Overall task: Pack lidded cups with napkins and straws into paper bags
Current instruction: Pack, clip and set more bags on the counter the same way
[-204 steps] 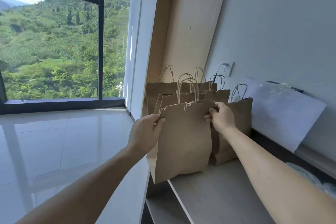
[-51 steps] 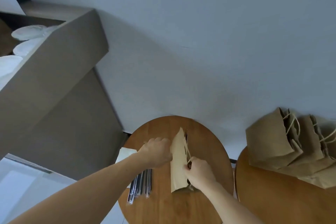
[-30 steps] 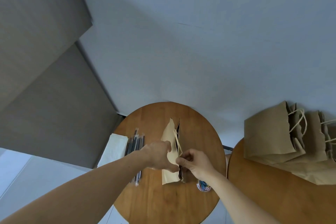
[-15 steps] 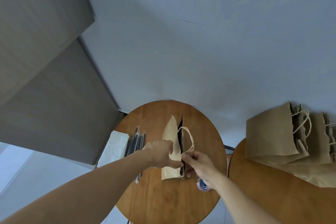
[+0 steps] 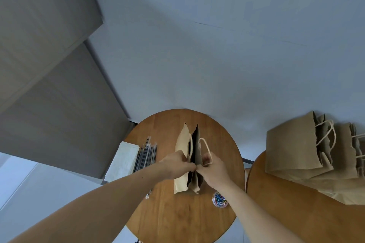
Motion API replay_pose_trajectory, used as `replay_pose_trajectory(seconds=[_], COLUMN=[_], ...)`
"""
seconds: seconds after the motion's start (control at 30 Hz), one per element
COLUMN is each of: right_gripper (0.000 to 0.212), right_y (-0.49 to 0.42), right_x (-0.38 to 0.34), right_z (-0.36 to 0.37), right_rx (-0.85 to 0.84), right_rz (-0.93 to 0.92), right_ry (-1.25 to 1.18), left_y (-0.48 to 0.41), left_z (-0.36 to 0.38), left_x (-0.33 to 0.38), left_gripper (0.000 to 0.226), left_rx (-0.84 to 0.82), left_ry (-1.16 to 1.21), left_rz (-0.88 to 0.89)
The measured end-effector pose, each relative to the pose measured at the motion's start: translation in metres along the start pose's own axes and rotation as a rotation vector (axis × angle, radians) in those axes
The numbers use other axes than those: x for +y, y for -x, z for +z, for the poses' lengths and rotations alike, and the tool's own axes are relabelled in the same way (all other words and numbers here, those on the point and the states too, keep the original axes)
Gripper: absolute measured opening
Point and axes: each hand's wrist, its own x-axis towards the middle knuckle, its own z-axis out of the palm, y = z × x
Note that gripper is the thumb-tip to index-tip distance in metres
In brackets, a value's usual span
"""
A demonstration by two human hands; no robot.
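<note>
1. Nearest, on the round wooden table (image 5: 177, 219): a small clear tub of coloured paper clips (image 5: 219, 199), just beside the right forearm and apart from the bag.
2. Next out: left hand (image 5: 176, 164) and right hand (image 5: 214, 169), fingertips almost meeting over the mouth of the upright brown paper bag with twine handles (image 5: 182, 144). Left pinching the left lip, right pinching the right lip by the base of its handle loop. Both clamped on paper, neither let go.
3. Bag upright near the table's middle, mouth only a narrow dark slit. Long axis of that slit straight away from the person, near to far. Grips towards its near end, one on each side.
4. By judgement: partway through opening the bag, nothing visible inside. Likely need for the coming move: a sideways pull across the slit, left hand leftward, right hand rightward.
5. Left of the bag: a bundle of black wrapped straws (image 5: 147, 155), lying roughly along the slit's line. Just beyond them, a stack of white napkins (image 5: 125, 161) at the table's left edge. Left hand the nearer to both.
6. No lidded cup in view on either table.
7. Farther right, on a second wooden table (image 5: 286, 213): a pile of brown paper bags lying on their sides (image 5: 292, 148), well apart from both hands.
</note>
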Motion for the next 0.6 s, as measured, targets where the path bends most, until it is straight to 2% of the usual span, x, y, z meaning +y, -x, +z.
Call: replay_pose_trajectory(seconds=[0.1,0.2,0.33,0.47,0.6], right_gripper=[0.012,0.02,0.023,0.029,0.025], right_y=[-0.002,0.001,0.003,-0.01,-0.02], right_x=[-0.005,-0.003,-0.007,-0.021,-0.015], right_z=[0.0,-0.013,-0.032,-0.022,-0.042], right_rx=[0.024,0.083,0.159,0.124,0.213], right_rz=[0.031,0.029,0.028,0.021,0.037], right_ry=[0.09,0.27,0.566,0.649,0.727], left_y=[-0.004,-0.004,-0.008,-0.013,-0.011], left_z=[0.007,0.0,-0.016,-0.006,-0.019], left_x=[0.007,0.002,-0.017,-0.007,-0.012], left_gripper=[0.042,0.021,0.017,0.015,0.011], left_rx=[0.187,0.301,0.395,0.381,0.464], left_ry=[-0.15,-0.251,-0.317,-0.34,-0.356], left_rz=[-0.048,-0.095,-0.137,-0.115,-0.158])
